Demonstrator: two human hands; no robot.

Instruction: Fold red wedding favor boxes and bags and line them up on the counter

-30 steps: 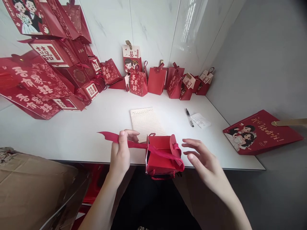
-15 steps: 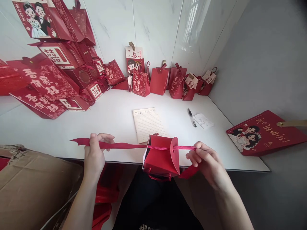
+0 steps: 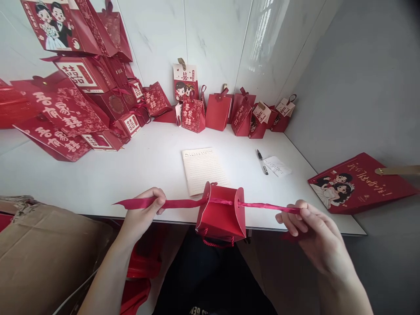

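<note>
A small red box [image 3: 218, 218] with two rounded flaps and a twisted red cord handle sits at the table's front edge. A red ribbon [image 3: 183, 203] runs through the holes in its flaps and stretches out to both sides. To the left of the box, my left hand [image 3: 144, 212] pinches the ribbon, whose free end sticks out past the fingers. On the right, my right hand [image 3: 311, 227] grips the other, narrower twisted length between thumb and fingers. Neither hand touches the box.
Behind the box lie a lined notepad [image 3: 205, 170], a black pen [image 3: 262, 162] and a white paper slip [image 3: 278, 166]. Red gift boxes [image 3: 218, 111] line the wall, with a stack [image 3: 78, 105] at left. A cardboard box [image 3: 49, 258] stands front left; a red bag [image 3: 357, 183] is at right.
My right hand has moved right, drawing out more ribbon on that side. My left hand has moved toward the box. The left flap now stands more upright.
</note>
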